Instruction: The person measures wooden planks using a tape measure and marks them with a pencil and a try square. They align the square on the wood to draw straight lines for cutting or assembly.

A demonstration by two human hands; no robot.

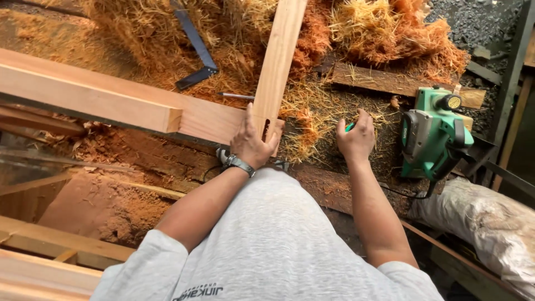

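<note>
The left hand (253,142) presses flat and open on the near end of a long, pale wooden plank (277,64), right by a dark slot cut into it. So the slot looks made; more work seems left. The right hand (355,138) is closed around a small green thing (349,127). The plank lies across a thick wooden beam (100,95) and points away, its long side running near to far.

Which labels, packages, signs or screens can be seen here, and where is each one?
Sack: lower right, beside the planer, bulging, pale grey-white.
Yellow label: on the green planer, right of the right hand, small and round.
Shirt print: bottom edge, dark on the grey shirt.
No signs or screens.
</note>
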